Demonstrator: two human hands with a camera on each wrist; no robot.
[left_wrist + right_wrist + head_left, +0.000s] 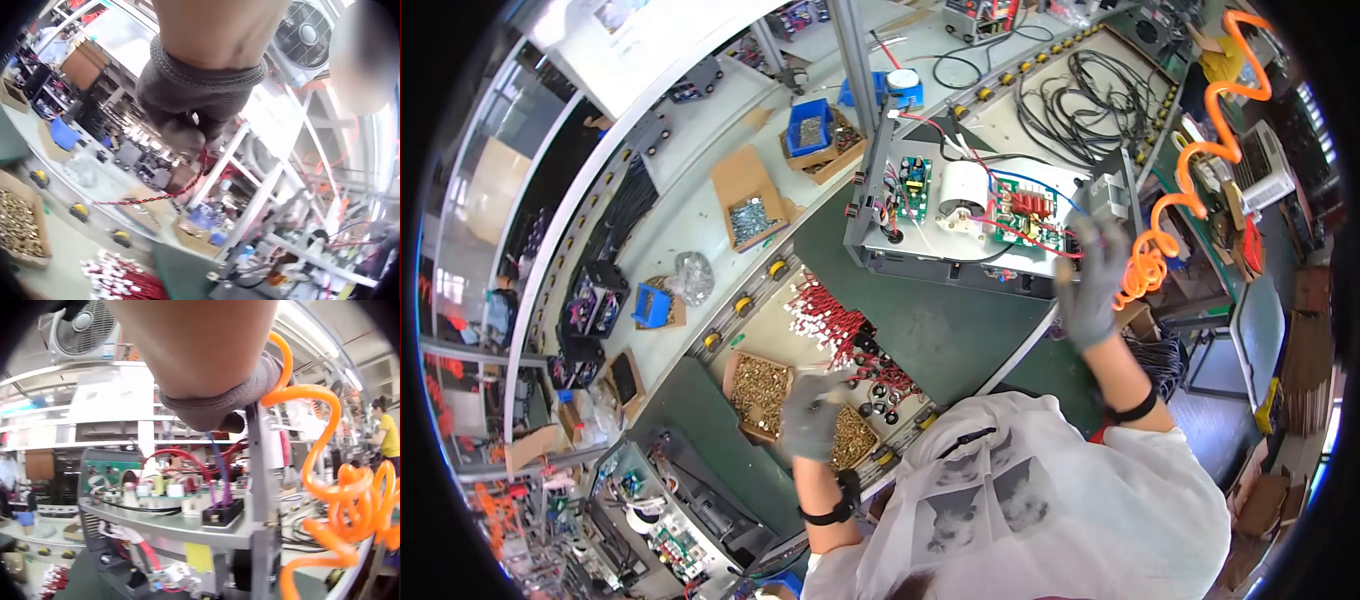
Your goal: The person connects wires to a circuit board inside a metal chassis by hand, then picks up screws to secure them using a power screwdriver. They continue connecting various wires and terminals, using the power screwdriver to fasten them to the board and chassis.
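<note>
My gloved left hand (pixel 810 418) is above boxes of brass fittings (pixel 760 388), and in the left wrist view its fingertips pinch a red-and-black twisted wire (pixel 153 199) that trails out to the side. Red wire leads with white connectors (pixel 825 318) lie in a bundle on the bench beside that hand. A machine chassis without its cover (pixel 960 272) stands farther back, carrying green circuit boards (pixel 1028 208) and a white cylindrical part (pixel 963 188). At its right end is my gloved right hand (pixel 1092 285), fingers extended by the chassis's corner; in the right wrist view the forearm hides most of them.
A coiled orange air hose (pixel 1145 265) hangs close to the right hand. Black cables (pixel 1090 105) lie coiled behind the chassis. A carton of screws (pixel 748 212) and a blue bin (pixel 808 128) stand at the back left. Another opened unit (pixel 665 535) sits at lower left.
</note>
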